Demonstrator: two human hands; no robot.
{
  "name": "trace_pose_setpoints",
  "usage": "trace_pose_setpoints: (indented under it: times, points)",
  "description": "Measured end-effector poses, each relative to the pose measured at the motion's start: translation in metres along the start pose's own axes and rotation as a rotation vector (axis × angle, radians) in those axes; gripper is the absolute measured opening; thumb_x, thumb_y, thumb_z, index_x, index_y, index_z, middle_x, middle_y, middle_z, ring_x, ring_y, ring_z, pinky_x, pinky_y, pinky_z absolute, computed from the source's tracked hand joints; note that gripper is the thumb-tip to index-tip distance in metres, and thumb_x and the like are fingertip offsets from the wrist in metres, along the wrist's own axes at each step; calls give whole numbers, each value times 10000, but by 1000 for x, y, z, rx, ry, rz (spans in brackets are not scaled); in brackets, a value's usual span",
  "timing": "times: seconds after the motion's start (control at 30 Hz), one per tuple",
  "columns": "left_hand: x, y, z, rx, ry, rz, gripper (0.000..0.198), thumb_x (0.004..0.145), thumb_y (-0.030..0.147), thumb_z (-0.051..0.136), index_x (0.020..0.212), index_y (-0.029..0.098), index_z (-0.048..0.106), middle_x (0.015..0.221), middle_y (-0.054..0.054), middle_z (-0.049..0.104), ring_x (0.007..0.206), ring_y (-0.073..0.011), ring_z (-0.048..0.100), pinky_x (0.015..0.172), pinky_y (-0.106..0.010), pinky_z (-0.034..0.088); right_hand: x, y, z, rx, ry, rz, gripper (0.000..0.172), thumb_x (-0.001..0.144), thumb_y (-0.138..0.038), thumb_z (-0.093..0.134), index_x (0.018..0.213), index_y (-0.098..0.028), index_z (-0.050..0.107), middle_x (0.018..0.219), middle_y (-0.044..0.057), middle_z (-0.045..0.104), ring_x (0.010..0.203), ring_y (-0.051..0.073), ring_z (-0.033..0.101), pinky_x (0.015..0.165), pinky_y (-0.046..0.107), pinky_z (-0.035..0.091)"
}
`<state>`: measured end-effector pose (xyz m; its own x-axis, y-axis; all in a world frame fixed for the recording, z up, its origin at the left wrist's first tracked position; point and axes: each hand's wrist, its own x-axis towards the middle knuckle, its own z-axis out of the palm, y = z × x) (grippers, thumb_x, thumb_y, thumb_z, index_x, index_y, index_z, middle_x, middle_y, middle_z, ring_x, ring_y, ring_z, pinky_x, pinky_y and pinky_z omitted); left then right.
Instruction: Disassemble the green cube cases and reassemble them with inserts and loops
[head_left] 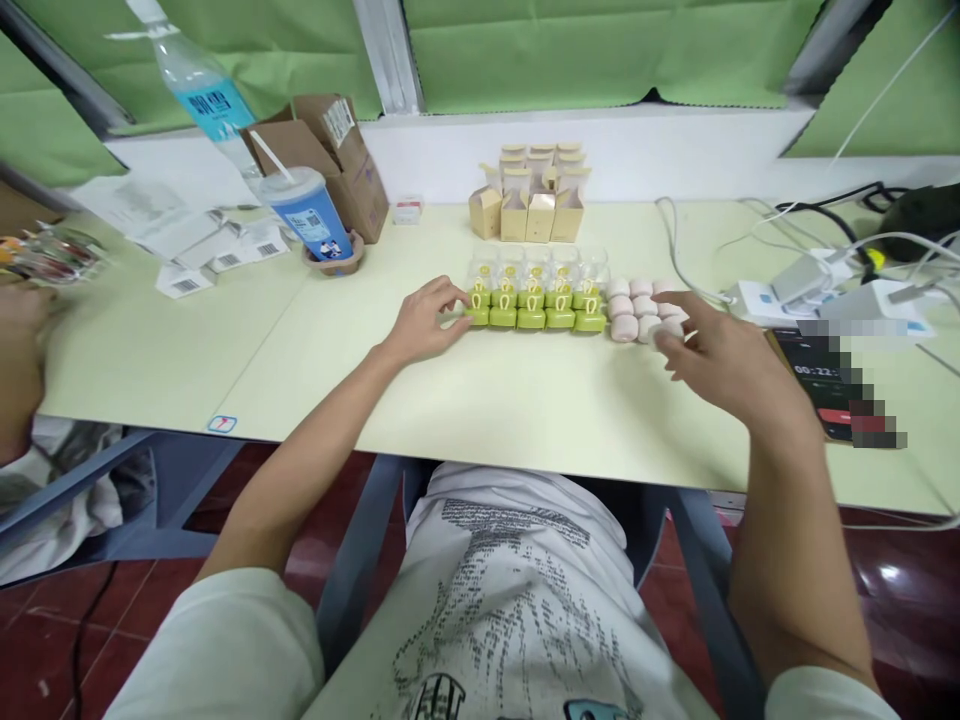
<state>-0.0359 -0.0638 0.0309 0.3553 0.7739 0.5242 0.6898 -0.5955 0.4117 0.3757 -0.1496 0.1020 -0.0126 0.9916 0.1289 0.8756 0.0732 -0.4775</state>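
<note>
Several small green cases with clear lids standing open sit in rows at the middle of the table. My left hand is at the left end of these rows, its thumb and forefinger apart and at the edge of the leftmost case. To the right of the cases lies a block of several pale pink and white rounded pieces. Over the right side of that block, my right hand has thumb and forefinger spread around the rightmost pieces. Whether its fingertips touch them I cannot tell.
Small open cardboard boxes stand behind the cases. Chargers and cables and a phone lie right. A blue cup, brown carton and bottle stand left. Another person's hand is far left.
</note>
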Motion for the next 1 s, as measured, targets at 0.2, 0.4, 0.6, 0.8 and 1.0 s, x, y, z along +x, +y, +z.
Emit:
trace_pose_setpoints:
  times: [0.2, 0.4, 0.6, 0.8, 1.0]
  points:
    - [-1, -2, 8, 132, -73, 104, 398, 1017, 500, 796, 1294, 214, 813, 1186, -121, 717, 1054, -282, 674, 864, -397, 549, 6, 1, 5, 1003, 7, -121, 379, 853, -400, 960, 1197, -310, 831, 1086, 49, 805, 895, 232, 808, 894, 425, 695]
    - [-9, 11, -5, 233, -6, 196, 225, 1008, 449, 798, 1058, 230, 793, 1139, -139, 732, 1076, -306, 688, 819, -425, 587, 11, 1, 16, 1002, 79, -159, 387, 882, -395, 975, 1222, -308, 813, 1033, 37, 804, 759, 191, 769, 733, 377, 688]
    - [-7, 71, -15, -326, 254, -88, 401, 930, 549, 900, 1004, 228, 671, 1393, -134, 773, 1205, -257, 787, 871, -359, 693, -2, -15, 14, 1020, 109, -239, 383, 936, -471, 951, 1273, -350, 817, 1130, 25, 837, 897, 227, 843, 859, 427, 749]
    - [5, 127, 4, -1065, 193, -353, 732, 723, 592, 1092, 1226, 242, 692, 1320, -108, 819, 1136, -272, 858, 947, -445, 761, -18, -47, 29, 1067, 73, -424, 396, 980, -486, 939, 1321, -338, 801, 1296, 32, 835, 1000, 219, 874, 889, 386, 769]
    - [1, 141, 9, -1185, 0, -329, 762, 687, 605, 1112, 1303, 273, 812, 1468, -114, 794, 1268, -320, 824, 991, -460, 769, -31, -64, 38, 1047, 246, -526, 364, 1030, -453, 899, 1361, -344, 792, 1347, 41, 822, 1123, 230, 867, 1032, 418, 748]
